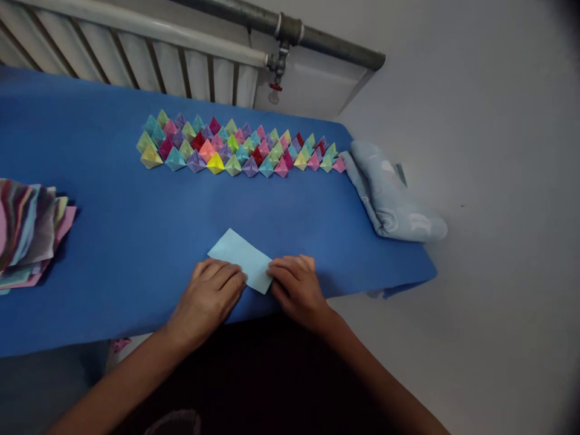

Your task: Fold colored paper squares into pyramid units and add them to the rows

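Note:
A light blue sheet of paper (240,254), folded into a rectangle, lies slanted near the front edge of the blue-covered table (154,241). My left hand (212,290) is closed on its near long edge, fingers together and the thumb hidden beneath. At the paper's right end, my right hand (296,284) pinches the edge between thumb and fingers. Beyond both hands stand rows of small folded paper pieces (233,151) with pointed tops, in yellow, pink, purple, green, red and blue.
A fanned stack of coloured paper (36,235) sits at the left. On the right, a folded pale blue cloth (389,193) rests against the wall. Behind the table are a white radiator (136,54), a grey pipe (335,45) and a red-handled valve (275,87).

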`<state>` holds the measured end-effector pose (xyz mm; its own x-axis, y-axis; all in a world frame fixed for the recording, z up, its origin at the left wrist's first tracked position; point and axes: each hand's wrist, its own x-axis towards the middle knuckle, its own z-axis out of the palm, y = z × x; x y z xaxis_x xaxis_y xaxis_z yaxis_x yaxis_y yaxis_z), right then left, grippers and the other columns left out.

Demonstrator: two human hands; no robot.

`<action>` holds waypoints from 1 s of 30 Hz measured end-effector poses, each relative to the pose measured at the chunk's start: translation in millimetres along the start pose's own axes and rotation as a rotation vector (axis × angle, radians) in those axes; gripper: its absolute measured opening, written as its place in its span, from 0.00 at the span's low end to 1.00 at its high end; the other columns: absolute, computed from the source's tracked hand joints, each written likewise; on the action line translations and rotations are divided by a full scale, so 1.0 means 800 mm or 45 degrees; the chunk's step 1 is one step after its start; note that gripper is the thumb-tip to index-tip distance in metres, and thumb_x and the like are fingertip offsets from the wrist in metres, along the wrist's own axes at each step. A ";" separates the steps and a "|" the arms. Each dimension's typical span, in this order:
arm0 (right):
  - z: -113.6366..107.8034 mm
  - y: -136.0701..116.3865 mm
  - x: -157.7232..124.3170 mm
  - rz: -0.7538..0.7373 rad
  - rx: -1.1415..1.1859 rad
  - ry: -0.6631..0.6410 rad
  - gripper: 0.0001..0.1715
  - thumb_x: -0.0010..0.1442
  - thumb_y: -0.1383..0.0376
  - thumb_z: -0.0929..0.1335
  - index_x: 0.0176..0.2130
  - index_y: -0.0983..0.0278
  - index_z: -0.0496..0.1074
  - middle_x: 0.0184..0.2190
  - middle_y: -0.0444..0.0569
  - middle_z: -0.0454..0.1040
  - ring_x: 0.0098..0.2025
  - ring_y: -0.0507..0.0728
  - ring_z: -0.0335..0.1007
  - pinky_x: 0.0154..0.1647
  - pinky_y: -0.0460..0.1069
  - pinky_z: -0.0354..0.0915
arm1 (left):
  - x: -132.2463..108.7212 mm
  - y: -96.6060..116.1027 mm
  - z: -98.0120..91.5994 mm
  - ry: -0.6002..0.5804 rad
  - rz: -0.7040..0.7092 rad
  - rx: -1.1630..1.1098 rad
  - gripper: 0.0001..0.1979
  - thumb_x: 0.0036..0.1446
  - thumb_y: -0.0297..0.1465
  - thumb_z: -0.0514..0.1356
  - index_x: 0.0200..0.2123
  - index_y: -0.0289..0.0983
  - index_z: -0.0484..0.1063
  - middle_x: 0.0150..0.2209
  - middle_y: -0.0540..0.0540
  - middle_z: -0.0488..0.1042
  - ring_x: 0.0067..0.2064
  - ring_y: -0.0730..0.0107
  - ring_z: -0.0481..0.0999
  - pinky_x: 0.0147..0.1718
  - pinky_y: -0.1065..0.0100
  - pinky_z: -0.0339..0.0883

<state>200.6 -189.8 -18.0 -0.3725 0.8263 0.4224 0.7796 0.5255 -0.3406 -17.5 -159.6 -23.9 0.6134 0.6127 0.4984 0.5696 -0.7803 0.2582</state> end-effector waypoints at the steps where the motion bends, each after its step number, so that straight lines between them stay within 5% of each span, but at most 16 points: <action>1: -0.001 0.001 -0.002 0.040 0.009 0.009 0.11 0.64 0.70 0.64 0.46 0.61 0.71 0.43 0.51 0.78 0.45 0.57 0.70 0.47 0.55 0.57 | 0.001 0.000 0.000 -0.001 0.001 0.002 0.06 0.64 0.26 0.57 0.43 0.35 0.72 0.41 0.43 0.79 0.42 0.61 0.74 0.45 0.57 0.63; 11: 0.001 -0.001 -0.002 0.114 0.074 -0.007 0.10 0.64 0.69 0.64 0.43 0.61 0.73 0.44 0.51 0.77 0.46 0.58 0.72 0.47 0.55 0.60 | 0.007 0.002 0.000 -0.002 0.015 -0.024 0.07 0.63 0.24 0.56 0.40 0.35 0.74 0.39 0.44 0.79 0.40 0.63 0.74 0.46 0.57 0.62; 30: 0.003 0.004 0.007 0.576 0.149 -0.018 0.07 0.61 0.63 0.69 0.31 0.60 0.73 0.50 0.51 0.75 0.52 0.61 0.69 0.52 0.59 0.59 | 0.016 -0.004 0.008 -0.116 -0.369 -0.082 0.16 0.67 0.37 0.52 0.33 0.38 0.76 0.35 0.46 0.74 0.38 0.62 0.70 0.39 0.58 0.58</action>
<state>199.4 -182.9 -18.8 -0.0154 0.9800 0.1983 0.8037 0.1301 -0.5806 -8.3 -148.5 -23.5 0.4787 0.8171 0.3212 0.6938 -0.5763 0.4318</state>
